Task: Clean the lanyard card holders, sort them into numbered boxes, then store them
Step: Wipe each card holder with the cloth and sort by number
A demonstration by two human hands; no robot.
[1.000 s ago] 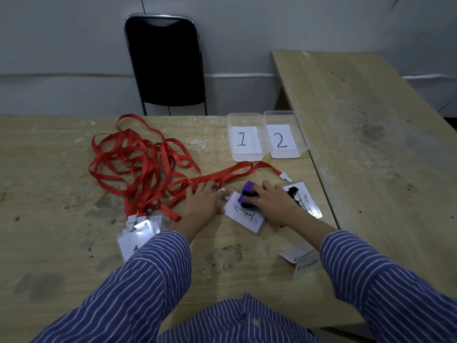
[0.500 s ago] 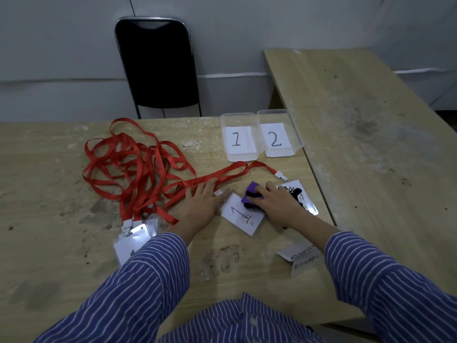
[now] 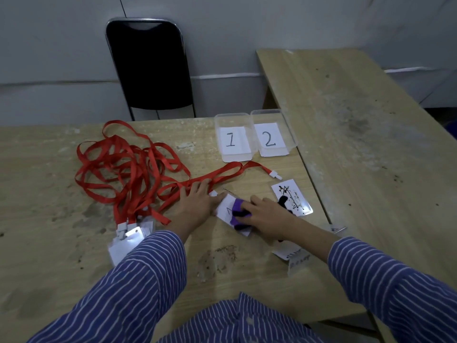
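Card holder point(image 3: 226, 211) under cleaning lies flat on the counter point(image 3: 61, 243), near centre, with a handwritten mark showing on its face. Left hand point(image 3: 196, 206) rests on the holder's left edge with fingers extended and flat, pinning it and the red strap beside it; this grip is open, pressing rather than clasping. Right hand point(image 3: 268, 219) has its grip closed around a purple cloth point(image 3: 237, 214), which is blackened with ink and pressed against the right part of the holder. A second card holder point(image 3: 293, 200), heavily smeared with black ink, lies just to the right of the right hand, apart from the first. A pile of red lanyards point(image 3: 128, 169) sits to the left, with several more card holders point(image 3: 128, 237) clipped on at its near end, partly hidden by the left sleeve. Box 1 point(image 3: 233, 137) and box 2 point(image 3: 270, 136) stand touching, side by side at the far edge of the counter, and neither appears to contain a holder. Small paper labels point(image 3: 294, 256) lie near the right wrist; their text is too small to read. Judged from this layout, the task is at an early stage: cleaning of one holder is in hand, the ink-smeared holder and the clipped group appear to await cleaning, and sorting into the numbered boxes and storage are not yet begun.
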